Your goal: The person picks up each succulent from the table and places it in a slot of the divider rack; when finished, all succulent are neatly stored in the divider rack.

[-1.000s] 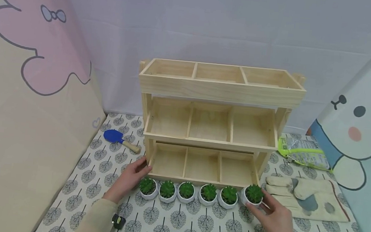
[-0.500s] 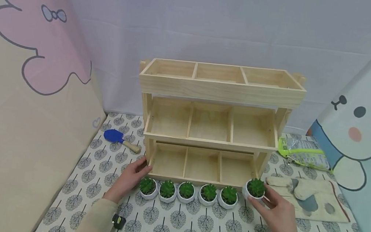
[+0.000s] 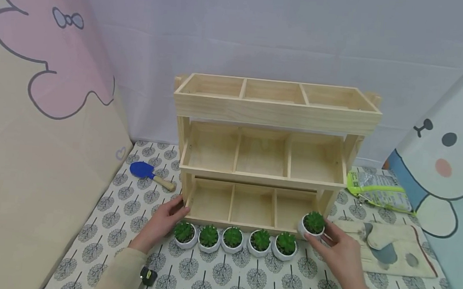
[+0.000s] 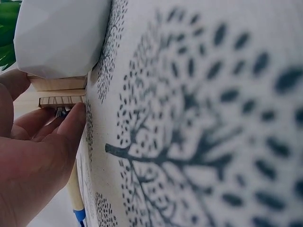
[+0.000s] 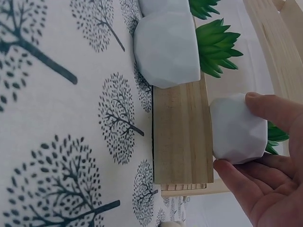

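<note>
My right hand (image 3: 341,253) pinches a white faceted pot with a green succulent (image 3: 313,223), thumb on one side and fingers on the other. In the right wrist view that pot (image 5: 239,130) is at the top of the bottom tier's front board (image 5: 182,137). My left hand (image 3: 162,223) grips the lower left corner of the wooden three-tier shelf (image 3: 277,114); the left wrist view shows its thumb and fingers (image 4: 75,124) about the board's end. Several more potted succulents (image 3: 233,237) stand in a row before the shelf, the leftmost close to my left hand.
Left of the shelf lies a blue trowel (image 3: 152,175) with a wooden handle. To the right are a pair of work gloves (image 3: 396,248) and a yellow-green zip bag (image 3: 380,190). A small black object (image 3: 148,276) is at my left sleeve. The cloth (image 3: 219,285) has a tree print.
My right hand has lifted the potted succulent off the cloth and carried it forward and slightly left to the bottom tier's right compartment. The left hand stays at the shelf corner.
</note>
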A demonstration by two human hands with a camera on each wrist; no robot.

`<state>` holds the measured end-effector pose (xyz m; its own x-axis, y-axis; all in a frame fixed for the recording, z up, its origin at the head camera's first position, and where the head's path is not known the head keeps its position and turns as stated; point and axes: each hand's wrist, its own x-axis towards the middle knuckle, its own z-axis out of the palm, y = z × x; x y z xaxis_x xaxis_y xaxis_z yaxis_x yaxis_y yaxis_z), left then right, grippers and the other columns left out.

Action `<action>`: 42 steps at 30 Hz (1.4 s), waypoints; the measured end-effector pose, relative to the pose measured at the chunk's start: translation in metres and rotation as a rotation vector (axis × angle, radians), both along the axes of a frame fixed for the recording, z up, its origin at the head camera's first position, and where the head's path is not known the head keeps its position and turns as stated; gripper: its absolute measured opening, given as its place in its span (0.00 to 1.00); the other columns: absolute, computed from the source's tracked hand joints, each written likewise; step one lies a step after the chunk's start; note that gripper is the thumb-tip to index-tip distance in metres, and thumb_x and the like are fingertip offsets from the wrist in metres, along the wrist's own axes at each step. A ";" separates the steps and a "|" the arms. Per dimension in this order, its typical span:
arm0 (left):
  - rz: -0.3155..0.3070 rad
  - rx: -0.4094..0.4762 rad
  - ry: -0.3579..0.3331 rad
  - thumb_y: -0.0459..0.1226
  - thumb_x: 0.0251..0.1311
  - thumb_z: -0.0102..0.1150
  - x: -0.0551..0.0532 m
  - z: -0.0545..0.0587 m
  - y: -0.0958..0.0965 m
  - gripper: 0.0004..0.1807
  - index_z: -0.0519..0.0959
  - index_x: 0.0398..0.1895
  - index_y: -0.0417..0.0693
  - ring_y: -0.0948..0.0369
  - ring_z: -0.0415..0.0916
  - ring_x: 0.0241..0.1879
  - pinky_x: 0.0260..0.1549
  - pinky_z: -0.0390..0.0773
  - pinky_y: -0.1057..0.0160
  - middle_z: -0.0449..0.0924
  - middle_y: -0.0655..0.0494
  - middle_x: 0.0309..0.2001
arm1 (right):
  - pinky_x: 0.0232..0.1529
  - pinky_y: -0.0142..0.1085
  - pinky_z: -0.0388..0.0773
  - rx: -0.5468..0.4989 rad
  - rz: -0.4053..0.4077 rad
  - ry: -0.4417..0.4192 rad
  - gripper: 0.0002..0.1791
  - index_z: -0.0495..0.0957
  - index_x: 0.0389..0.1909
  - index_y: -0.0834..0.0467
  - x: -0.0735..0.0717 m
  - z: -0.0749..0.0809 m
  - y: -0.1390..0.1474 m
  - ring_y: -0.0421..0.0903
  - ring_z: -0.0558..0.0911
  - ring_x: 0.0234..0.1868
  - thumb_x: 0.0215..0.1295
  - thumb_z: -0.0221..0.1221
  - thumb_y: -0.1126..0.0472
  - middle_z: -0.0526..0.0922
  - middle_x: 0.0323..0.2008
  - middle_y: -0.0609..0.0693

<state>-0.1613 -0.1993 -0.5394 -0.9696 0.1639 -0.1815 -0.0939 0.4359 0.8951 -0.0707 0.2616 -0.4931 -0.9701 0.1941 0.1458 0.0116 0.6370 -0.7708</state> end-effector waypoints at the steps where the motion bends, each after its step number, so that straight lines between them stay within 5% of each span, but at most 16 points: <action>1: -0.003 -0.004 0.000 0.47 0.77 0.59 0.000 0.000 0.000 0.39 0.57 0.83 0.43 0.43 0.65 0.73 0.72 0.66 0.47 0.63 0.39 0.77 | 0.44 0.31 0.86 -0.006 0.001 0.011 0.40 0.74 0.67 0.71 -0.002 -0.001 0.000 0.63 0.87 0.52 0.61 0.77 0.53 0.82 0.57 0.71; 6: -0.003 0.002 -0.012 0.47 0.76 0.60 -0.001 -0.002 0.000 0.39 0.57 0.83 0.45 0.44 0.65 0.73 0.72 0.67 0.49 0.63 0.41 0.77 | 0.44 0.23 0.83 -0.037 0.011 0.033 0.38 0.76 0.67 0.69 -0.009 -0.005 -0.001 0.61 0.87 0.52 0.61 0.77 0.54 0.82 0.57 0.70; 27: -0.011 0.036 0.007 0.45 0.76 0.60 -0.002 -0.003 0.000 0.38 0.58 0.82 0.43 0.44 0.65 0.73 0.72 0.66 0.49 0.63 0.40 0.77 | 0.44 0.22 0.82 -0.083 0.003 0.063 0.39 0.75 0.68 0.68 -0.039 -0.018 -0.004 0.63 0.86 0.52 0.60 0.78 0.57 0.82 0.56 0.71; 42: -0.017 0.049 0.014 0.47 0.76 0.61 -0.001 0.001 0.000 0.38 0.59 0.82 0.43 0.43 0.65 0.73 0.71 0.67 0.48 0.63 0.39 0.77 | 0.48 0.36 0.86 -0.082 0.045 0.028 0.39 0.76 0.68 0.66 -0.056 -0.025 -0.013 0.64 0.86 0.54 0.59 0.78 0.54 0.82 0.57 0.70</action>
